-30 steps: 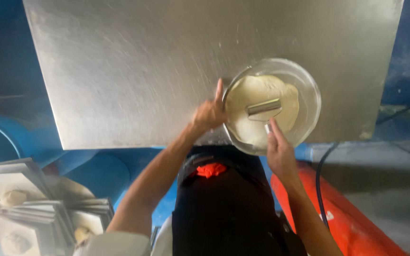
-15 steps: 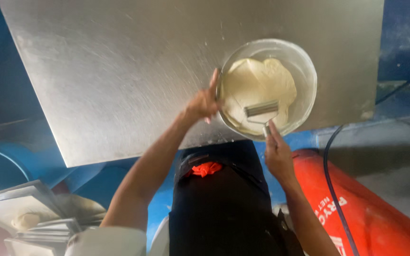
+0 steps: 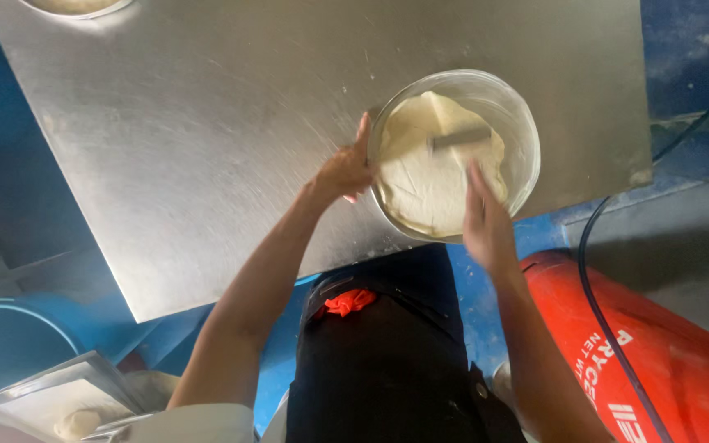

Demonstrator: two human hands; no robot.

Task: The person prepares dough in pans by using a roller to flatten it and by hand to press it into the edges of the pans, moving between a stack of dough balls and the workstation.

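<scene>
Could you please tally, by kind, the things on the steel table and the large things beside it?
Glass bowls of dough: 1, the bowl with dough
Metal scrapers: 1, the scraper
Part-seen dishes at the table's far corner: 1, the dish
Orange gas cylinders: 1, the cylinder
Blue tubs: 1, the tub
Total: 5

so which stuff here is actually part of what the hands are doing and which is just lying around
In hand:
- left hand gripping the rim of the clear bowl
- right hand over the pale dough
- metal scraper lying on the dough
- steel table under the bowl

Lying about:
- red gas cylinder
- black hose
- blue tub
- stacked trays
</scene>
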